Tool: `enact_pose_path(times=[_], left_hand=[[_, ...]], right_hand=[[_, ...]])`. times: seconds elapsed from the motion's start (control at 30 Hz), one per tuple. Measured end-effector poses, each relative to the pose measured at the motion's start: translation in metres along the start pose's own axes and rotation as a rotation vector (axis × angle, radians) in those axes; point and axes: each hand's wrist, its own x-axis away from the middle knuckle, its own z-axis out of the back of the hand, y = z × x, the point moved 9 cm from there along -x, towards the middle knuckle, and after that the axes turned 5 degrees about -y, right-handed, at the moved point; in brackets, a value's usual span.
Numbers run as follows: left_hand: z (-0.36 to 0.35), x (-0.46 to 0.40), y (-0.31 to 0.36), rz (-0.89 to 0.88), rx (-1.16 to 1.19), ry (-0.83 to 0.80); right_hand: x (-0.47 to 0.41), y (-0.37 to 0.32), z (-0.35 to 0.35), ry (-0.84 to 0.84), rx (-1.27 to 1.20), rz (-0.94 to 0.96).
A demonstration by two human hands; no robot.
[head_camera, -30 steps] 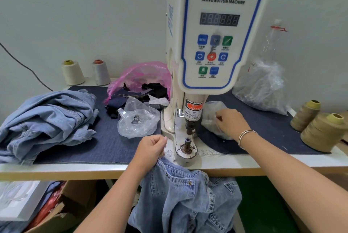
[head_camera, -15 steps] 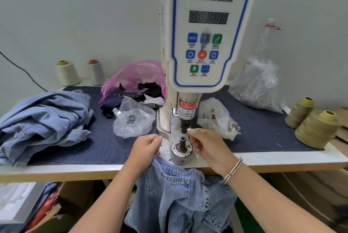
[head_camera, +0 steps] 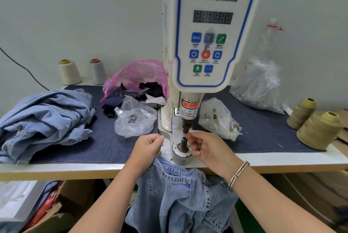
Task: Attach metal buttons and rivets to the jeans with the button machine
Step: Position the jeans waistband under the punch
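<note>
While gripped by left hand (head_camera: 148,146), jeans (head_camera: 178,195) below.

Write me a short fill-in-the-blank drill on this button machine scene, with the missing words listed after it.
1. The left hand grips the edge of the ____ jeans.
2. The right hand holds its fingertips beside the machine's lower die, and its wrist wears a ____.
3. Behind the clear bag of metal parts lies a ____ plastic bag.
4. The button machine panel reads "SERVO ____ MACHINE".

Missing words: blue; bracelet; pink; BUTTON
</note>
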Motion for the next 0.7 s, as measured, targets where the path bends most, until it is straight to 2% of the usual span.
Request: enact_pose_path(times=[0.2,0.4,0.53,0.6,0.7], left_hand=[[0.0,0.0,0.001,0.005,0.0,-0.01],[-0.001,0.0,0.001,0.007,0.003,-0.018],[0.0,0.0,0.001,0.014,0.016,-0.009],[0.0,0.0,0.002,0.015,0.018,-0.001],[0.002,0.001,0.001,0.025,0.036,0.016]], right_hand=[[0.001,-0.002,-0.004,-0.039,0.008,-0.003],[0.003,0.003,-0.007,-0.042,-0.103,-0.088],[0.009,0.002,-0.008,-0.106,-0.106,-0.115],[0.015,-0.004,-0.001,-0.141,0.087,-0.081],[0.031,-0.009,0.017,-0.162,0.679,-0.031]])
